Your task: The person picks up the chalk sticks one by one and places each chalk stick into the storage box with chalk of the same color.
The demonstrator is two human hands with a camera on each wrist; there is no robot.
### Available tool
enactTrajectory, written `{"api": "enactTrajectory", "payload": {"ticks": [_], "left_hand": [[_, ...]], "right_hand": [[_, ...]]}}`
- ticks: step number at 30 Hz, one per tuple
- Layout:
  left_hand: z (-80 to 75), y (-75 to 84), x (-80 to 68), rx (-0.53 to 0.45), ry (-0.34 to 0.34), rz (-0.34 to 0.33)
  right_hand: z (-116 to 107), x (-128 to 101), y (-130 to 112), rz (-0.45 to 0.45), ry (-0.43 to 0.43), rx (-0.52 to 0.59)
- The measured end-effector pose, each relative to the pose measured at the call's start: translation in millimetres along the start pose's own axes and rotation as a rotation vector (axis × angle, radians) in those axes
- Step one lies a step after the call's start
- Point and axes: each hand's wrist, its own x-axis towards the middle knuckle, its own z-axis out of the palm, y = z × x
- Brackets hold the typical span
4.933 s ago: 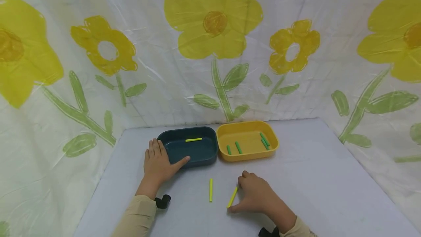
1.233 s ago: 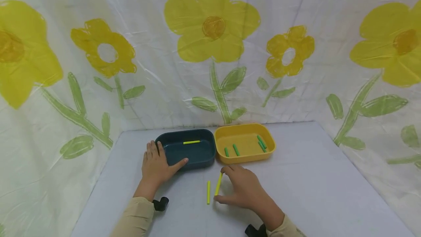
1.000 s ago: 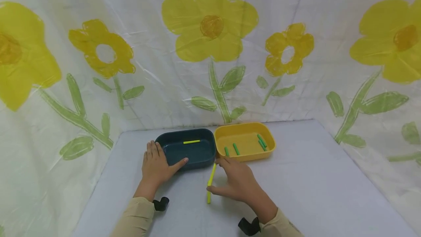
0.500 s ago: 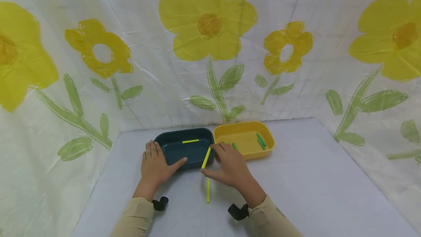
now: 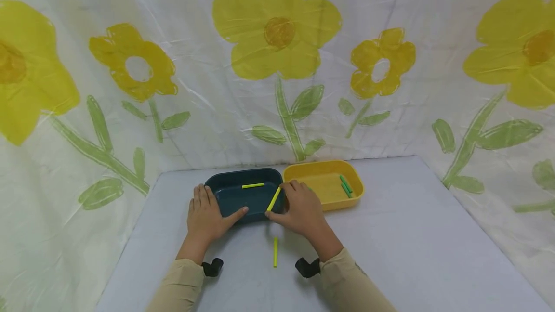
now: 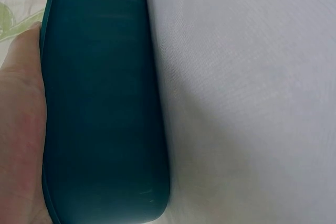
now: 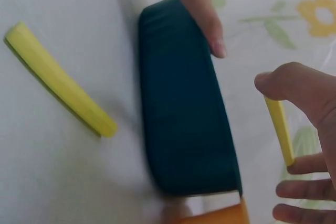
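My right hand [image 5: 299, 208] pinches a yellow stick [image 5: 273, 199] end to end between thumb and a finger, holding it over the right rim of the dark teal tray [image 5: 236, 199]. The right wrist view shows the same stick [image 7: 279, 129] beside the teal tray [image 7: 184, 108]. My left hand [image 5: 208, 213] lies flat against the tray's left front corner, thumb along the front wall [image 6: 100, 108]. One yellow stick [image 5: 253, 185] lies inside the teal tray. Another yellow stick [image 5: 275, 252] lies on the table between my wrists, also the loose stick [image 7: 60, 80] in the right wrist view.
A yellow tray [image 5: 342, 201] stands right of the teal one, touching it, with green sticks [image 5: 345, 184] inside. The grey table [image 5: 412, 235] is walled at the back and both sides by a flowered curtain [image 5: 277, 61].
My right hand lifted one yellow stick off the table and carried it up and left to the teal tray's right rim. The left hand stayed put.
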Motion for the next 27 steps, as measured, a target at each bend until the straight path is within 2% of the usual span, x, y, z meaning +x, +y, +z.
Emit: {"api": "enactTrajectory", "payload": {"ticks": [10, 27], "left_hand": [[1.4, -0.5, 0.5, 0.004, 0.002, -0.001], [2.5, -2.4, 1.6, -0.018, 0.014, 0.000]], "right_hand": [[21, 12, 3, 0.092, -0.054, 0.028], [27, 13, 1, 0.117, -0.108, 0.060]]}}
